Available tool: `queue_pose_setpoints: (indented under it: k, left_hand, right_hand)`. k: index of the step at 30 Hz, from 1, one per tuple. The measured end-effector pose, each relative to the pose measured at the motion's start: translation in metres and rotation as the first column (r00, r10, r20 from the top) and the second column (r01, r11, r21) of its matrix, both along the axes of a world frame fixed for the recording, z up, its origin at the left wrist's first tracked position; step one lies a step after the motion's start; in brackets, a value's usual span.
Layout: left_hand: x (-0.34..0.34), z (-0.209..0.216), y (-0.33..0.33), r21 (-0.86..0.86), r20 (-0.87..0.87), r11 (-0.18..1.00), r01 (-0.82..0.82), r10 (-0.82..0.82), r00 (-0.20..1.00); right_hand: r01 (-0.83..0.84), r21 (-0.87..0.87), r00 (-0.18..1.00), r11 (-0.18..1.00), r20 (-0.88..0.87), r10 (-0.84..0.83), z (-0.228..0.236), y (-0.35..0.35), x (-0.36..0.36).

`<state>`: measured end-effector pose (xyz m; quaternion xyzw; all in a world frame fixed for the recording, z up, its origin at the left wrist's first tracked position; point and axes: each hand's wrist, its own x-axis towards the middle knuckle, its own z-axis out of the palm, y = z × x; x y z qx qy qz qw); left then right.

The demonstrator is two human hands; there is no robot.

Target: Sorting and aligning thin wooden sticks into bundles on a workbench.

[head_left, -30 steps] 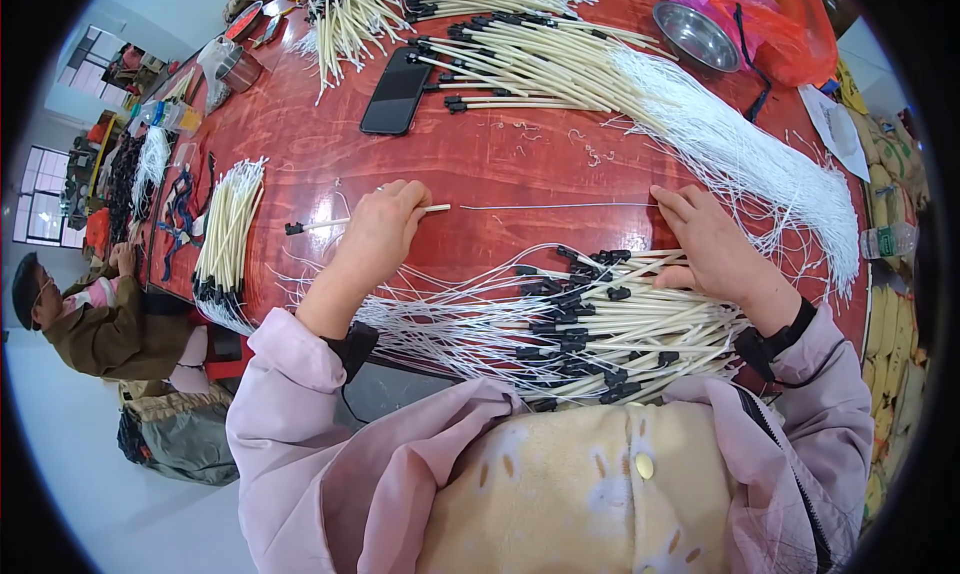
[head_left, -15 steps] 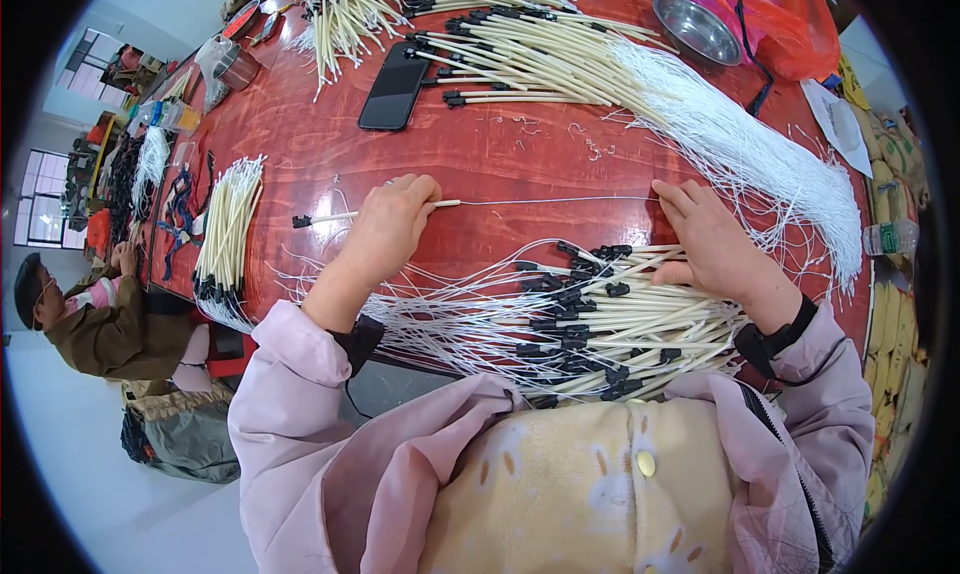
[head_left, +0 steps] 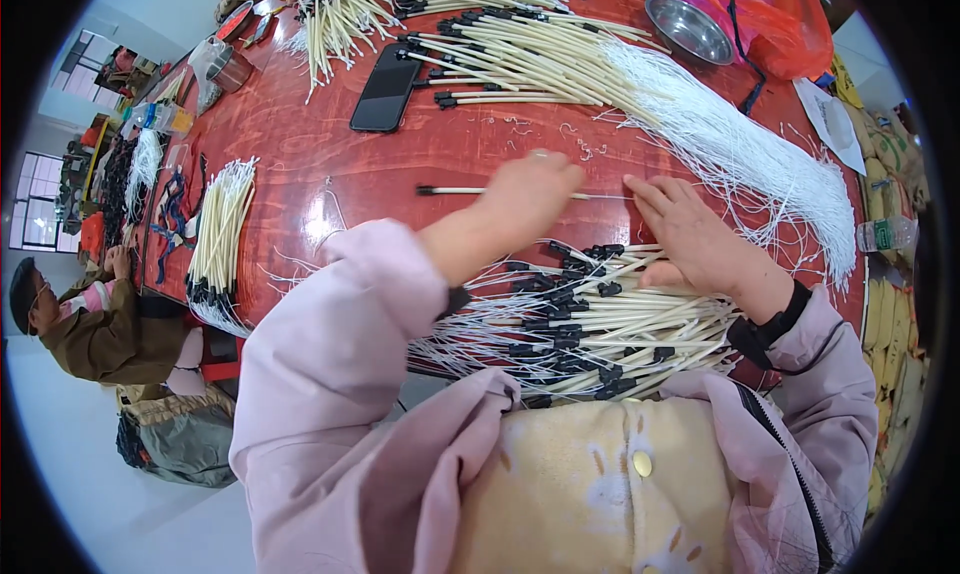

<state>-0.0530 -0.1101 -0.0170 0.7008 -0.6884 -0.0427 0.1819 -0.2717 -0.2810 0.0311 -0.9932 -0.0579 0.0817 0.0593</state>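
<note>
My left hand point(head_left: 530, 202), blurred by motion, is closed around a thin cream rod. The rod's black-tipped end point(head_left: 440, 190) sticks out on the left, its pale tip on the right. A white string point(head_left: 610, 197) runs from that tip toward the fingertips of my right hand point(head_left: 695, 232). The right fingers are stretched out flat over the string, with the thumb apart. Just below lies a bundle of cream rods point(head_left: 650, 319) with black ends and loose white strings trailing left. The right thumb and palm are over its upper edge.
The red table point(head_left: 330, 144) holds a black phone point(head_left: 385, 92), a larger bundle of stringed rods point(head_left: 540, 59) and a smaller bundle point(head_left: 222, 236) at left. A metal bowl point(head_left: 690, 29) stands far right beside red plastic bags point(head_left: 790, 34). A seated person point(head_left: 100, 319) is at left.
My left hand has moved right with the rod, close to my right hand. The stretch of string between them is much shorter. My right hand has stayed nearly still.
</note>
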Motion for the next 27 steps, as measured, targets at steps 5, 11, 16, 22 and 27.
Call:
queue_pose_setpoints:
  k: [5,11,16,22,27]
  left_hand:
    - [-0.033,0.018,-0.023,0.007,0.036,1.0,0.02,-0.02,0.999]
    - [0.014,0.05,0.043,-0.213,0.123,0.921,-0.327,0.357,0.926]
    - [0.052,0.022,0.074,0.025,-0.166,0.862,-0.507,0.504,0.848]
    - [0.048,0.033,0.081,-0.096,-0.204,0.887,-0.452,0.427,0.881]
    - [0.087,0.072,0.118,-0.02,-0.37,0.758,-0.652,0.6,0.71]
  right_hand:
    - [-0.053,0.049,0.994,0.997,0.098,0.048,-0.001,-0.007,0.012]
    - [0.176,0.208,0.953,0.962,0.206,-0.22,-0.008,-0.038,0.015]
    - [0.055,0.119,0.979,0.991,0.19,-0.078,-0.011,-0.004,0.052]
    - [-0.047,-0.051,0.938,0.998,0.34,0.062,-0.03,0.004,0.056]
    - [-0.03,-0.027,0.947,0.999,0.318,0.037,-0.008,-0.019,0.017]
